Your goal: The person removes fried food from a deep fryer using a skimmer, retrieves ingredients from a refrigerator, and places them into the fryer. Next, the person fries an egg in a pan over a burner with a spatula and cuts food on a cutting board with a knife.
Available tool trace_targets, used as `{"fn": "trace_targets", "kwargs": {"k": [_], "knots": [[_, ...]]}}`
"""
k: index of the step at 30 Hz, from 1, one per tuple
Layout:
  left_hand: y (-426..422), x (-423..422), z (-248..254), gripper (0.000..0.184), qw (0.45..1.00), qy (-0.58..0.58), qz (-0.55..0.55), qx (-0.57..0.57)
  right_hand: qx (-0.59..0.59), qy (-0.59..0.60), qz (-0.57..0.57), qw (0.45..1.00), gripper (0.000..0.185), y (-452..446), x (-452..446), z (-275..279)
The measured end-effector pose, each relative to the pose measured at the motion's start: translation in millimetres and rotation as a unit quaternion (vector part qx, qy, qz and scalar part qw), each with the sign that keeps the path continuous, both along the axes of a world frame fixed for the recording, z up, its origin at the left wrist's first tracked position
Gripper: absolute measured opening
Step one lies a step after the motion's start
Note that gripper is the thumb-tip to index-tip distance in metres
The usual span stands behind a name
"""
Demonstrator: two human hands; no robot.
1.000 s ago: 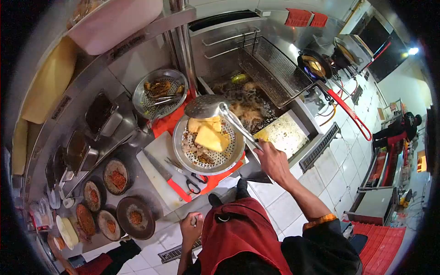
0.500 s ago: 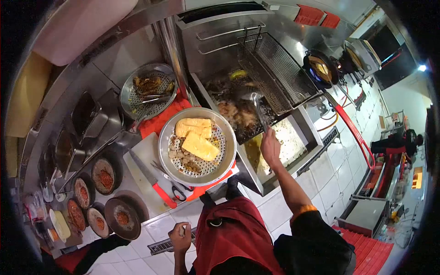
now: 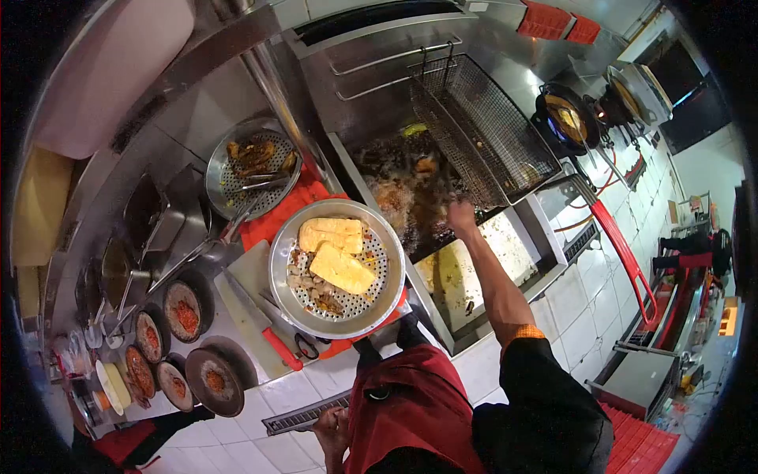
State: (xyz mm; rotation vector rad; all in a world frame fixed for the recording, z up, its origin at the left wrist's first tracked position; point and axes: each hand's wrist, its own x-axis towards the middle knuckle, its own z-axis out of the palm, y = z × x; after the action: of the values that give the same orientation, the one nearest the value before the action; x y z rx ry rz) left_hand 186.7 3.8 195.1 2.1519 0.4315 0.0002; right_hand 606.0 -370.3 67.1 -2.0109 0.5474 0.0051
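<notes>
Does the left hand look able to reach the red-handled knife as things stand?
Probably yes: the red-handled knife lies beside the perforated pan, handle toward the person, with nothing visible between it and the left hand.

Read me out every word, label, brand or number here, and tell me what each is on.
No text can be read.
Steel shelf edge, upper left: dark marks, too blurred to read.
Pale tag above the fryer: too small to read.
</notes>
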Motion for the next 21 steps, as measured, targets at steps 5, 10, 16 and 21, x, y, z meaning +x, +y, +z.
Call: {"fn": "trace_targets", "kwargs": {"k": [5,10,16,21], "knots": [[14,4,7,0.012,0.999,0.05,-0.001,0.008,0.465,0.102,-0.136,0.869,0.014,39,16,35],[36,-16,-10,0.016,0.998,0.056,0.029,-0.005,0.592,0.154,-0.196,0.766,0.011,50,16,11],[24,-13,6,0.021,0.995,0.084,0.047,-0.034,0.649,0.208,-0.143,0.717,0.007,43,-38,44],[13,3,15,0.02,0.998,0.057,0.012,-0.031,0.816,0.254,-0.138,0.5,0.018,34,-55,58]]}}
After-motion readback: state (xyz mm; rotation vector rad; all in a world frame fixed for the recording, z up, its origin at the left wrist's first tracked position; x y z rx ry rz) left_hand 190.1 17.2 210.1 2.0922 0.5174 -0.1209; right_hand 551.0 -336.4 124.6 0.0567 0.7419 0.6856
